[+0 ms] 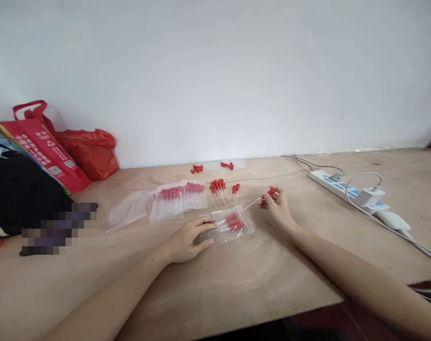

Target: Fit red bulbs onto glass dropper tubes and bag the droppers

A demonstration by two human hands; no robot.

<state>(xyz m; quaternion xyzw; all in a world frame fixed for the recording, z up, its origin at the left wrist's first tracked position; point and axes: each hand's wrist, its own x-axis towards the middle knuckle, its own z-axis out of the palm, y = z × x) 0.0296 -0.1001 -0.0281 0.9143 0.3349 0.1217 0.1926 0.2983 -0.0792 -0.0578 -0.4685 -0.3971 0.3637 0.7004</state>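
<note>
A clear zip bag (249,220) lies flat in front of me, with several red-bulbed droppers (235,222) inside it. Its left side is held by my left hand (190,239), the thumb and fingers pressing at the edge. My right hand (277,206) pinches a dropper (271,192) by its red bulb, the clear tube pointing left to the bag's right opening; whether more than one is in the fingers I cannot tell. Just behind the bag, loose droppers (218,189) lie in a group, and two more droppers (235,190) rest to their right.
Filled bags of droppers (170,199) lie left of centre, beside flat clear bags (128,208). Small red bulbs (197,168) sit near the wall. At right is a power strip (331,184) with cables and a charger (370,195). Red bags (90,151) and a black bag (23,189) stand at left.
</note>
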